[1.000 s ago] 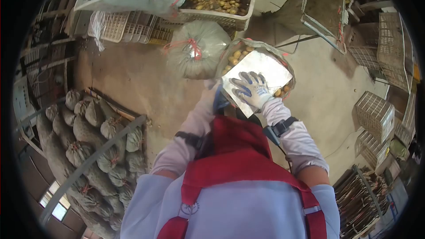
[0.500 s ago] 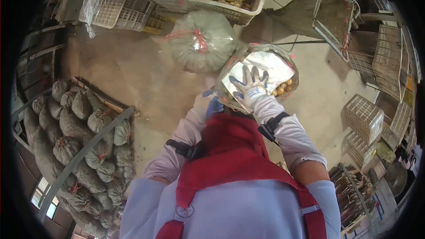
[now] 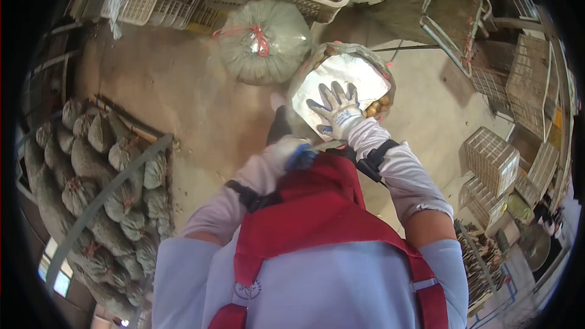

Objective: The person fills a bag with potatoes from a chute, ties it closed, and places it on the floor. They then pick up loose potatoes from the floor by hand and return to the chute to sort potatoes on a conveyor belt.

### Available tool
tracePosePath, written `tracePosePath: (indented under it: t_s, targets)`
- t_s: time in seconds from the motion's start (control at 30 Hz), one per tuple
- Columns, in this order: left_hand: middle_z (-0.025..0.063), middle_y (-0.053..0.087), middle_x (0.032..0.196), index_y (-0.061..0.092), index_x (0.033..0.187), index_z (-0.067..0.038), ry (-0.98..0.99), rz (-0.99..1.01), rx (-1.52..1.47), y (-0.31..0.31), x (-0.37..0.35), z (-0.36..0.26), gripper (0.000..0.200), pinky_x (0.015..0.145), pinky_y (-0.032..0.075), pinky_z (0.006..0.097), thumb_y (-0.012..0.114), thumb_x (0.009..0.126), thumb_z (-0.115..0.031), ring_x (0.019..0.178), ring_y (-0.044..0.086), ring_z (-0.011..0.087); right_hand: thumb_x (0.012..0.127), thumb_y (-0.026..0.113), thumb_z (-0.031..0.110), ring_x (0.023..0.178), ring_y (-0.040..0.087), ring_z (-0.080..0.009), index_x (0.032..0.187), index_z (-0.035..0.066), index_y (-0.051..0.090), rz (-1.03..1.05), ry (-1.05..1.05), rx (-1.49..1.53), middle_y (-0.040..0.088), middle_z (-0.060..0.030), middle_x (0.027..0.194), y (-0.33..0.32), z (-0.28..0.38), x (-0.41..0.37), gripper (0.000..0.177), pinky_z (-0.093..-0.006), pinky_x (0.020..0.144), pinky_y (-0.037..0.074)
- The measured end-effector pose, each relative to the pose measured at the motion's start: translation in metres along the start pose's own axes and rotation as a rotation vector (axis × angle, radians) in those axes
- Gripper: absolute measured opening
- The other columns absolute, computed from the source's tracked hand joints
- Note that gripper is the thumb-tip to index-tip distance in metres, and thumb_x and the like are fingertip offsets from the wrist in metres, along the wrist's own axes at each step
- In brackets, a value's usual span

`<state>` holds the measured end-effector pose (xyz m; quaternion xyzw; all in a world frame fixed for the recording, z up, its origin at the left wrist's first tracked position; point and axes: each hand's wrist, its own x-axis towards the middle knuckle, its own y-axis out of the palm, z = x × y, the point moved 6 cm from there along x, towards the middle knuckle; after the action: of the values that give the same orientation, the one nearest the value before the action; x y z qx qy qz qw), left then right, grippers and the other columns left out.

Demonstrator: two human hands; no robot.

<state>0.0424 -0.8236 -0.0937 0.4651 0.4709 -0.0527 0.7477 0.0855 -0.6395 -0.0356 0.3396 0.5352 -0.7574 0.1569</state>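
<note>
Over the mouth of the open sack (image 3: 385,79), the right hand (image 3: 338,113) is spread flat and unclenched on a shiny sheet (image 3: 350,76) laid across the potatoes (image 3: 376,108). The left hand (image 3: 291,152) is curled closed by the sheet's lower edge; whether anything is gripped cannot be told. A tied sack (image 3: 262,49) is seen just beside, on the floor (image 3: 183,97).

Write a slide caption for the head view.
Gloved right hand spread flat on a white sheet covering an open potato sack; left hand by the red apron.
</note>
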Motion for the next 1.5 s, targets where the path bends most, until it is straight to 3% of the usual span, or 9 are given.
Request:
tracePosePath:
  t_s: [0.27,0.43,0.63,0.7,0.83,0.93,1.03,1.37,1.5]
  targets:
    - [0.0008,0.053,0.058,0.059,0.089,-0.007,0.337,-0.214,0.124,0.035,-0.004,-0.023,0.027,0.045,0.042,0.0301,0.055,0.094,-0.034,0.046,0.049,0.0137,0.085,0.05,0.055,0.143,0.012,-0.0352,0.142,0.031,0.037,-0.09,-0.04,0.207,0.02,-0.0117,0.154,0.005,-0.004,-0.003,0.063,-0.0679,0.108,0.005]
    - [0.004,0.055,0.06,0.058,0.085,-0.006,0.386,-0.436,0.158,0.018,-0.037,-0.018,0.019,0.043,0.048,0.0311,0.062,0.092,-0.024,0.049,0.056,0.0152,0.08,0.064,0.024,0.114,0.051,-0.0367,0.129,0.016,0.053,-0.928,-0.052,0.598,0.053,-0.0157,0.126,-0.043,-0.128,-0.081,0.051,-0.0454,0.1,0.04]
    - [0.0042,0.057,0.065,0.057,0.084,-0.005,0.619,-0.547,0.214,0.022,-0.052,-0.016,0.016,0.045,0.049,0.0311,0.064,0.091,-0.018,0.05,0.056,0.015,0.082,0.063,0.025,0.107,0.055,-0.0375,0.118,0.01,0.06,-0.623,0.134,0.601,0.06,-0.0171,0.117,-0.013,-0.203,-0.016,0.039,-0.0438,0.096,0.043]
    - [0.0047,0.06,0.074,0.06,0.09,-0.003,0.689,-0.659,0.27,0.023,-0.058,-0.012,0.013,0.055,0.048,0.0289,0.065,0.088,-0.015,0.061,0.057,0.0139,0.084,0.061,0.028,0.098,0.061,-0.0335,0.115,0.011,0.062,0.05,0.369,0.33,0.066,-0.0167,0.105,-0.037,-0.193,-0.009,0.035,-0.0437,0.086,0.047]
    - [0.0088,0.066,0.1,0.064,0.105,0.001,0.867,-0.929,0.459,0.019,-0.079,-0.006,0.024,0.081,0.048,0.0256,0.067,0.082,-0.008,0.09,0.061,0.0148,0.09,0.057,0.017,0.089,0.062,-0.0249,0.116,0.002,0.058,-0.158,0.306,1.131,0.067,-0.011,0.101,-0.046,-0.23,-0.057,0.03,-0.0331,0.077,0.048]
    - [0.0076,0.066,0.097,0.062,0.108,0.001,1.051,-0.794,-0.049,0.017,-0.074,-0.005,0.02,0.078,0.051,0.0257,0.06,0.088,-0.005,0.085,0.063,0.0149,0.093,0.055,0.017,0.086,0.061,-0.0132,0.111,0.004,0.06,-0.345,0.087,1.633,0.066,-0.0027,0.092,-0.014,-0.244,-0.061,0.022,-0.0239,0.075,0.047]
    - [0.016,0.061,0.117,0.057,0.115,0.002,1.19,0.068,-0.622,0.05,-0.065,-0.016,0.03,0.102,0.044,0.04,0.061,0.09,-0.015,0.116,0.056,0.0258,0.092,0.055,0.013,0.096,0.06,-0.0151,0.107,0.004,0.059,-0.673,-0.154,2.093,0.065,-0.0037,0.096,-0.018,-0.228,-0.057,0.018,-0.0302,0.097,0.044]
    - [0.0209,0.064,0.091,0.054,0.092,0.002,0.735,-0.029,-0.081,0.127,-0.092,-0.051,0.022,0.061,0.047,0.0275,0.055,0.091,-0.02,0.06,0.054,0.017,0.089,0.06,0.023,0.066,0.053,-0.0165,0.13,0.005,0.047,-0.38,-0.466,2.529,0.064,-0.011,0.095,-0.033,-0.161,-0.075,0.046,-0.0401,0.076,0.048]
    - [0.0174,0.063,0.086,0.055,0.09,0.001,0.787,-0.063,-0.14,0.09,-0.099,-0.039,0.025,0.063,0.048,0.0298,0.057,0.091,-0.024,0.059,0.053,0.0144,0.083,0.066,0.019,0.065,0.058,-0.0168,0.144,0.009,0.03,-0.056,0.195,1.759,0.062,-0.0119,0.097,-0.001,-0.155,-0.08,0.072,-0.0283,0.059,0.049]
